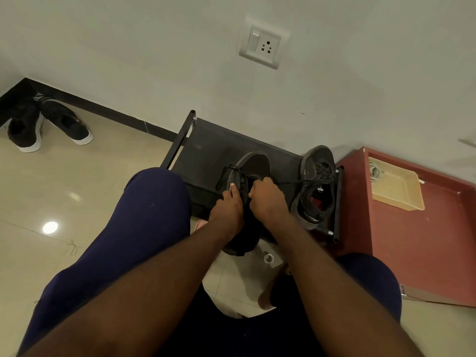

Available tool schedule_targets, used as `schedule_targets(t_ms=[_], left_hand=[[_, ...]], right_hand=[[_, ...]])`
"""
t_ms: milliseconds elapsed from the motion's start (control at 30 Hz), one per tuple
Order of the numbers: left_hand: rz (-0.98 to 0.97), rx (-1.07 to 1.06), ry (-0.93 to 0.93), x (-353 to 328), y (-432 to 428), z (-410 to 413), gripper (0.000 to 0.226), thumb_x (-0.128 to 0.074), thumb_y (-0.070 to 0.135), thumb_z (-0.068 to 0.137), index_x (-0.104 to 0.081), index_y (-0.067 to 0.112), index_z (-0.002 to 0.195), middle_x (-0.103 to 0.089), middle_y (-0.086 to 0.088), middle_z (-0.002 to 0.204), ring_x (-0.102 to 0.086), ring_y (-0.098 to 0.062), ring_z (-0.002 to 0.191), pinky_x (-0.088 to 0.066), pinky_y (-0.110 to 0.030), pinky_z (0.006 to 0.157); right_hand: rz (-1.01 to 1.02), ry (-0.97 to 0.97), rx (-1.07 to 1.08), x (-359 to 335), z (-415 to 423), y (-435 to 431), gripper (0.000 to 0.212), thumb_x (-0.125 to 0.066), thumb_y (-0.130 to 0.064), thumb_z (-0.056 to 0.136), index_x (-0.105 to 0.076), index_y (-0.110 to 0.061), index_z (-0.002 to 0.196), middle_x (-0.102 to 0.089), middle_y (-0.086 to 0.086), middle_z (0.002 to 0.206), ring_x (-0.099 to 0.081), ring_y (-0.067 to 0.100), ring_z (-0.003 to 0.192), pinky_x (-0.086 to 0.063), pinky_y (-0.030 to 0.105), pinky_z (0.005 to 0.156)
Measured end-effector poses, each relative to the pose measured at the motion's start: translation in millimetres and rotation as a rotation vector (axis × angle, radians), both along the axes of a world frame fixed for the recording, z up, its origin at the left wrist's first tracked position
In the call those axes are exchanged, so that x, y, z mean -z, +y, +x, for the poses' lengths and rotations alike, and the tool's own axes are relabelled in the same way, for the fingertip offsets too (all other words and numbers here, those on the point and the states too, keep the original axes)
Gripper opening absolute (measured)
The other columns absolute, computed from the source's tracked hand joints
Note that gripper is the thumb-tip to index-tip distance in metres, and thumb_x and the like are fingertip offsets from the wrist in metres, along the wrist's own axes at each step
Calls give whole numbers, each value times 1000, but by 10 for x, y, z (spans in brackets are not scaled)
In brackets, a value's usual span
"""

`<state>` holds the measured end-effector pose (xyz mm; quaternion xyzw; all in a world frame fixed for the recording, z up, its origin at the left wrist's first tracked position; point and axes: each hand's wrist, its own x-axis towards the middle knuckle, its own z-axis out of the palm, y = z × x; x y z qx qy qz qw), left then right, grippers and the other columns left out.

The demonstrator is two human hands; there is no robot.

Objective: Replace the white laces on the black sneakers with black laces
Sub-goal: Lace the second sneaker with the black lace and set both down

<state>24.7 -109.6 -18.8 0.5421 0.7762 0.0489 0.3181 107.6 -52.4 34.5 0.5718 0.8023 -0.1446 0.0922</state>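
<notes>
Against a pale wall (154, 60) stands a low black rack (211, 148), and on its near edge I see the sneaker (255, 166), toe pointing far, with both hands on its laced part. The left hand (226, 204) grips the upper by the eyelets, and the right hand (268, 199) is curled round the black lace (288, 182), which runs taut to the right toward a second sneaker (315, 186) on the rack's right end, already laced in black. Further right I make out a red cabinet (425, 240) with a beige tray (401, 191) on it, and far left on the tiled floor (77, 176) a pair of black shoes (67, 119) with white soles.
</notes>
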Motion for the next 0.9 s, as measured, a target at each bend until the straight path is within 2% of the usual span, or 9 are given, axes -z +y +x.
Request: schedule_targets(t_ms=[100,200,267,333,500,600,700,800,900], left_hand=[[14,3,-21,6,2,-11,89,-60,18,93,3,4,155,-31,-19,149,-50,-36,122,-46,-41,91],[41,-6,-41,-11,-16,-3,85,-56,17,94,1,4,155,-32,-19,147,-50,-36,120,-46,-42,91],[33,-13,-36,-27,-16,1,85,-57,17,94,1,4,155,-33,-18,146,-50,-35,121,-46,-41,91],[12,-3,-24,-38,-5,-4,87,-58,15,93,2,4,155,-31,-19,147,-49,-34,122,-46,-40,92],[-10,1,-11,-60,-5,3,89,-60,17,93,3,3,155,-32,-19,147,-49,-34,122,-46,-40,93],[-24,-4,-12,-47,10,-4,90,-61,17,93,2,3,155,-33,-19,146,-49,-35,122,-46,-41,93],[-30,-14,-16,-40,7,6,91,-62,18,93,3,3,155,-33,-19,146,-49,-35,122,-47,-41,93],[-17,-30,-53,-32,25,-9,85,-57,20,95,0,5,155,-33,-19,146,-49,-36,122,-46,-42,93],[-5,-40,-99,39,45,-47,69,-49,32,96,-18,10,153,-41,-15,143,-53,-32,116,-48,-42,90]], right_hand=[[40,239,27,-95,-39,-25,19,-54,-23,99,-59,-17,83,-57,9,110,-53,28,110,-44,47,99],[-238,840,186,-304,-53,-147,23,-48,-22,105,-63,-7,97,-67,6,117,-59,18,108,-46,25,100],[-500,1346,388,-477,-79,-210,27,-44,-23,107,-56,-6,90,-70,12,87,-66,25,78,-58,33,80],[-480,1527,587,-583,-85,-200,31,-48,-25,106,-46,-13,77,-48,7,59,-45,19,48,-46,29,46],[-121,331,317,-389,55,0,23,-57,-29,97,-57,-13,114,-64,7,105,-61,27,93,-51,38,78],[-153,-77,154,-350,78,-104,25,-59,-34,98,-61,-11,109,-66,10,107,-63,31,98,-47,35,74],[-100,-122,108,-349,85,-165,18,-58,-30,96,-57,-14,89,-61,5,88,-60,27,83,-46,34,70],[-92,171,77,-359,48,-241,35,-52,-27,96,-42,-18,64,-48,0,67,-48,16,63,-36,32,65],[122,494,-11,-354,5,-381,41,-62,-30,91,-39,-25,57,-53,-1,81,-49,12,82,-36,34,74]])
